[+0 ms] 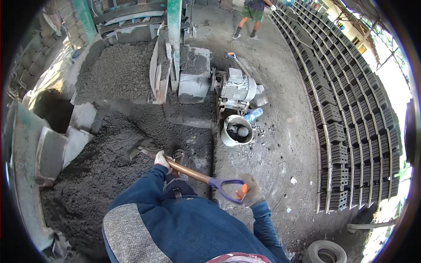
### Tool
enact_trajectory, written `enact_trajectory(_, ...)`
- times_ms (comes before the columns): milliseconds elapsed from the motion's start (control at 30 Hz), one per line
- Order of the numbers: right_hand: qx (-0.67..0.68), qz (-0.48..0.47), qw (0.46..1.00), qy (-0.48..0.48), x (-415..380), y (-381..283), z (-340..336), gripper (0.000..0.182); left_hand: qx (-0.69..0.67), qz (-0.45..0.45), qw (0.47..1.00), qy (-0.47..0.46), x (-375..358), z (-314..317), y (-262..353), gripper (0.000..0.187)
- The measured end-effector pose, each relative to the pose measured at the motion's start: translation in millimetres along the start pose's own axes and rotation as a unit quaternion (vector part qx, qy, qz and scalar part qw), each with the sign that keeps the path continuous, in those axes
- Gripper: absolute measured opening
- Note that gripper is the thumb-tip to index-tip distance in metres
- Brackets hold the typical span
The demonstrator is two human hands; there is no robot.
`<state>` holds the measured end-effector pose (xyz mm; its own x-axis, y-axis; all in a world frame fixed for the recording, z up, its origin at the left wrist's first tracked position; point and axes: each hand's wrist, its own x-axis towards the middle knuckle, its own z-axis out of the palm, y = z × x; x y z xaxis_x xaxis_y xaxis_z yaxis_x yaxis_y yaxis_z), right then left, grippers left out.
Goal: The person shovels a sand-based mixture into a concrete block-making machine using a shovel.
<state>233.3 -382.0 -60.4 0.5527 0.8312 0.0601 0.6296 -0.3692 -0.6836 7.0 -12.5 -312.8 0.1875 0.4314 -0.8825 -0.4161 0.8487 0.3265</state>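
Observation:
A shovel (190, 172) with a wooden shaft and a purple D-shaped handle slants across the front of my body. My left hand (162, 161), in a pale work glove, is wrapped round the lower shaft close to the blade. At the other end my right hand (252, 190), also gloved, is closed on the orange grip of the handle. The blade (144, 148) lies low at the dark, damp mix (109, 153) on the ground, its tip partly hard to tell from the mix. More grey mix (116, 68) fills a trough beyond it.
An electric motor (239, 87) stands ahead, with a white bucket (237, 130) and a plastic bottle (253, 115) beside it. Another shovel (239, 63) is behind the motor. Racks of blocks (337, 127) line the right. A tire (324, 252) lies lower right. Another person (253, 13) stands far ahead.

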Motion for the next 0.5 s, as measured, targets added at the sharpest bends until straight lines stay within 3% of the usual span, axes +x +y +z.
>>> enact_trajectory(100,0.078,0.235,0.968,-0.032,-50.3,46.9,8.0,0.067,-0.024,0.045,0.998,-0.044,-35.6,-48.0,-12.6,0.038)
enact_trajectory(133,0.131,0.303,0.943,-0.053,-62.5,62.6,15.8,0.071,-0.055,0.045,0.997,-0.034,-84.8,-45.2,-12.1,0.040)
enact_trajectory(233,0.079,0.230,0.970,-0.001,-95.1,126.6,83.4,0.052,-0.105,0.052,0.993,-0.030,-114.0,-82.7,-11.0,0.045)
enact_trajectory(267,0.064,0.295,0.953,0.001,-93.7,134.0,104.2,0.049,-0.105,0.054,0.993,-0.016,-87.4,-109.8,-12.3,0.044)
enact_trajectory(300,0.053,0.359,0.932,0.002,-93.7,135.8,129.5,0.045,-0.076,0.137,0.987,0.041,-100.2,-113.1,-19.0,0.044)
enact_trajectory(333,0.044,0.423,0.905,0.002,-94.7,131.4,148.3,0.042,-0.058,0.141,0.988,0.034,-93.6,-129.7,-20.1,0.044)
enact_trajectory(433,-0.089,0.423,0.902,-0.015,-77.9,84.0,137.8,0.038,-0.027,0.050,0.996,0.072,-88.6,-168.0,-22.1,0.051)
enact_trajectory(500,-0.050,0.394,0.916,-0.048,-74.2,76.0,129.0,0.036,-0.028,0.050,0.997,0.053,-59.8,-215.3,-25.6,0.049)
